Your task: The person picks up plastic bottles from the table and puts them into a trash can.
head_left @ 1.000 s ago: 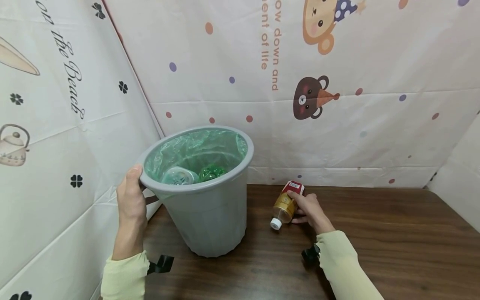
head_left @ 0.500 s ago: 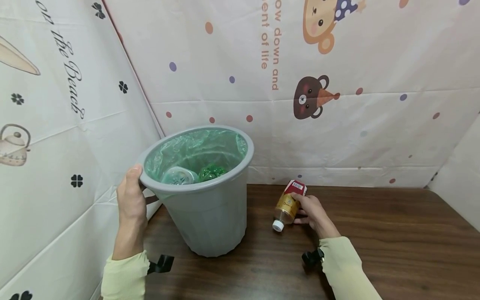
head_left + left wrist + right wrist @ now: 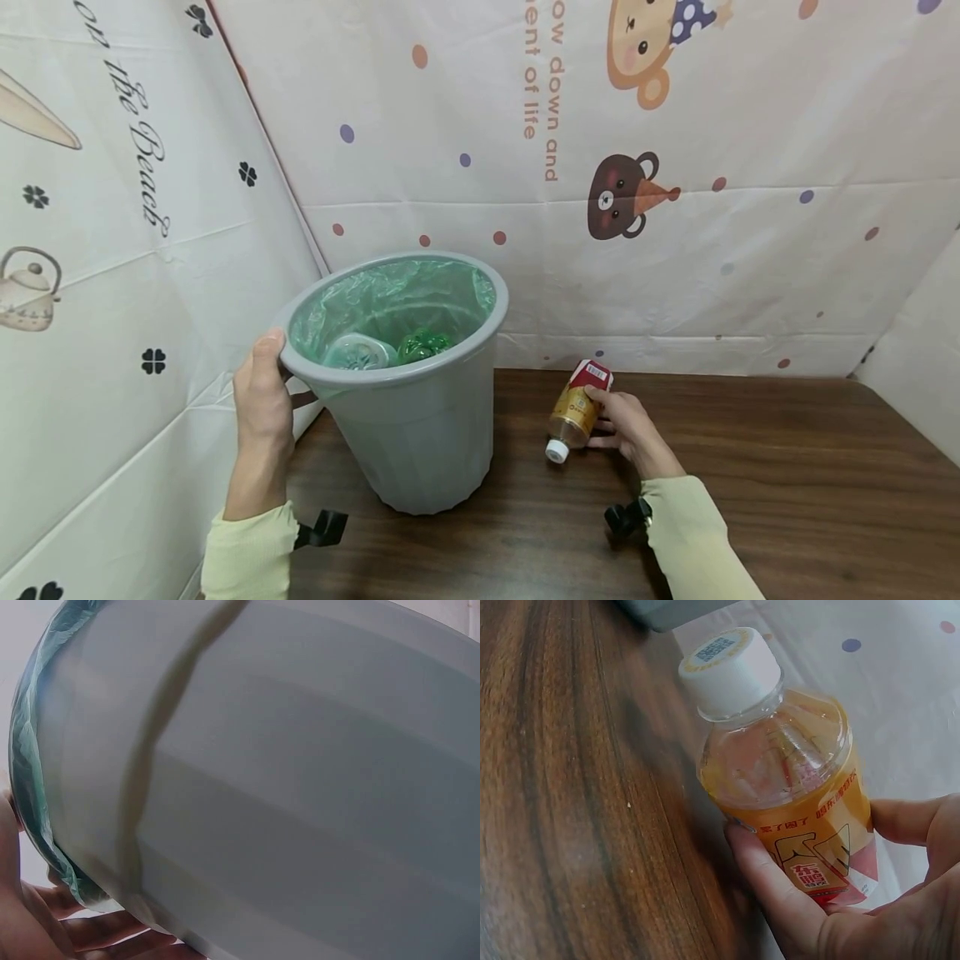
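Note:
A grey trash bin (image 3: 431, 433) lined with a green plastic bag (image 3: 397, 287) stands on the table at centre-left. My left hand (image 3: 262, 396) holds its left rim, the thumb at the edge and the fingers beneath; the left wrist view shows the fingers (image 3: 112, 930) under the rim beside the overhanging bag. To the right of the bin, my right hand (image 3: 630, 425) grips a plastic drink bottle (image 3: 576, 408) between thumb and fingers. The bottle has a white cap (image 3: 731, 671) and a yellow and red label, and its cap points toward me. Whether it touches the table is unclear.
Inside the bin lie a pale clear plastic item (image 3: 360, 352) and a crumpled green one (image 3: 423, 343). A printed white cloth (image 3: 750, 275) hangs behind the brown wooden table (image 3: 787, 483), and another hanging cloth (image 3: 195, 308) closes the left side.
Over the first half second, the bottle and my right hand shifted slightly right and toward me. Since then they have stayed nearly still. The bin and my left hand have not moved.

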Demonstrator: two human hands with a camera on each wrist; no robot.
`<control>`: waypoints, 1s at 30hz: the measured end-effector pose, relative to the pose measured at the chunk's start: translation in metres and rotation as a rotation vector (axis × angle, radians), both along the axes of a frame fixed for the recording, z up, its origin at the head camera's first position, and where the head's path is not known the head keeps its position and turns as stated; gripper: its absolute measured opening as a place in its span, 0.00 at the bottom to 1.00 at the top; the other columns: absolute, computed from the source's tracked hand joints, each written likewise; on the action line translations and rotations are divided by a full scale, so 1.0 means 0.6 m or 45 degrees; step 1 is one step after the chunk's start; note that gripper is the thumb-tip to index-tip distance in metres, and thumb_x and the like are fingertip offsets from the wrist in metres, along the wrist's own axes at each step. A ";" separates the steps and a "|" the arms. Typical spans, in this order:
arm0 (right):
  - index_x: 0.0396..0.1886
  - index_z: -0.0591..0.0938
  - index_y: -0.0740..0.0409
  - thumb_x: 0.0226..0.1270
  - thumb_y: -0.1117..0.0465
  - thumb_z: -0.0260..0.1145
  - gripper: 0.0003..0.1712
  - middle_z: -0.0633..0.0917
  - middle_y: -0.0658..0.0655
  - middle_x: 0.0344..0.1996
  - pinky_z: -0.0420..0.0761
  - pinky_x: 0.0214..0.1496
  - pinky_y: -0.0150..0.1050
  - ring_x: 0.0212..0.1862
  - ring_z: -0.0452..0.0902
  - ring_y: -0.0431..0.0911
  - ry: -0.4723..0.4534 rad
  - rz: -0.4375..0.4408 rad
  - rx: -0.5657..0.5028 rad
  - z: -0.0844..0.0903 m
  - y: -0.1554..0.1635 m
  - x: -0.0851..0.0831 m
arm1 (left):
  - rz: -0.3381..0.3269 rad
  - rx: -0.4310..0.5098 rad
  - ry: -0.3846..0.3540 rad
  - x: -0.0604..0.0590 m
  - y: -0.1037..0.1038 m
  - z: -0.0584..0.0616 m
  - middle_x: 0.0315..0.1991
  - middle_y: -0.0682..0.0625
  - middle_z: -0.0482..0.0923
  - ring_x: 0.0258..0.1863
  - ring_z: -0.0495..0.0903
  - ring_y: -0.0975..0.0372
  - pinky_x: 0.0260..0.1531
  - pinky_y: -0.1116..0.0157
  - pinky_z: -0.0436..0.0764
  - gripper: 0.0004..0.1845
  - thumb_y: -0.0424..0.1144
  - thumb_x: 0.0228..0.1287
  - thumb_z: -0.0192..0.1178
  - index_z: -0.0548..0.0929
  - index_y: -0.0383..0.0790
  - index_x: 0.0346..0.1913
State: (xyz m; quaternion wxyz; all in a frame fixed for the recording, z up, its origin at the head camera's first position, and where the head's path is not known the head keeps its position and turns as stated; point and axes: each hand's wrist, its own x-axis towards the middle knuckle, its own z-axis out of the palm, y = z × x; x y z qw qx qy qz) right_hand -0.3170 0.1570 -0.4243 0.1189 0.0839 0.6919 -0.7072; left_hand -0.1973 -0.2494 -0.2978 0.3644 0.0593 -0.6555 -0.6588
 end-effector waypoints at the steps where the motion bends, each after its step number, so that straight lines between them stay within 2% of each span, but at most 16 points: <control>1: 0.79 0.54 0.79 0.85 0.49 0.56 0.43 0.68 0.78 0.68 0.91 0.46 0.53 0.63 0.74 0.66 0.002 -0.005 -0.001 0.001 0.001 0.000 | 0.000 -0.003 0.001 0.000 0.000 0.000 0.37 0.48 0.88 0.38 0.86 0.61 0.20 0.64 0.87 0.24 0.57 0.81 0.51 0.88 0.44 0.58; 8: 0.79 0.53 0.79 0.85 0.50 0.57 0.43 0.69 0.77 0.66 0.91 0.42 0.49 0.60 0.75 0.64 0.052 -0.027 -0.046 0.014 0.003 0.006 | 0.002 0.007 -0.002 -0.001 0.001 0.002 0.36 0.50 0.88 0.38 0.86 0.62 0.20 0.65 0.87 0.24 0.57 0.80 0.52 0.88 0.44 0.57; 16: 0.80 0.52 0.77 0.85 0.49 0.57 0.44 0.67 0.75 0.68 0.91 0.43 0.46 0.65 0.71 0.63 0.079 -0.029 -0.088 0.031 0.006 0.010 | 0.007 0.021 -0.018 0.001 0.000 0.002 0.36 0.51 0.88 0.37 0.86 0.63 0.20 0.65 0.87 0.24 0.57 0.80 0.52 0.88 0.45 0.59; 25: 0.76 0.59 0.74 0.84 0.50 0.60 0.39 0.78 0.64 0.54 0.90 0.46 0.51 0.49 0.80 0.49 0.122 -0.056 -0.235 0.056 0.006 0.015 | 0.003 0.003 -0.018 0.000 -0.002 0.002 0.37 0.51 0.88 0.37 0.86 0.64 0.20 0.65 0.87 0.25 0.58 0.81 0.50 0.87 0.44 0.59; 30: 0.76 0.60 0.73 0.84 0.50 0.60 0.37 0.80 0.62 0.53 0.90 0.46 0.49 0.47 0.81 0.47 0.145 -0.048 -0.260 0.070 0.004 0.020 | 0.008 -0.017 -0.013 0.000 0.000 0.001 0.38 0.50 0.88 0.38 0.86 0.63 0.21 0.65 0.87 0.25 0.58 0.81 0.50 0.87 0.44 0.59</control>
